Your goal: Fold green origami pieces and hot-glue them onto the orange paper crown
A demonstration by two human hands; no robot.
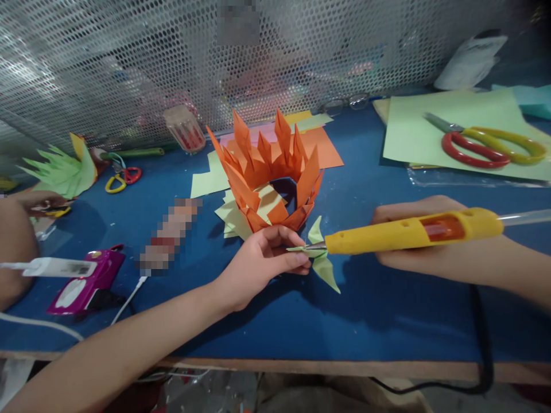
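Observation:
My left hand (267, 255) pinches a small folded piece of pale green paper (326, 272) with pointed leaf-like ends. In my right hand (413, 258) is a yellow hot glue gun (387, 232), with a clear glue stick (527, 217) coming out of its back end. The metal nozzle (316, 246) meets the green paper near my left fingertips; whether glue is coming out I cannot tell. Just behind my left hand stands a ring of folded orange paper points (275, 172), crown-like, with pale green paper points at its lower left.
Red-and-yellow scissors (491, 146) lie on green sheets (408, 126) at the right. Smaller scissors (123, 176), a purple device (88, 281) and a green paper piece (64, 169) are at the left, near another person's hand (43, 201). A black cord (482, 332) hangs over the table edge.

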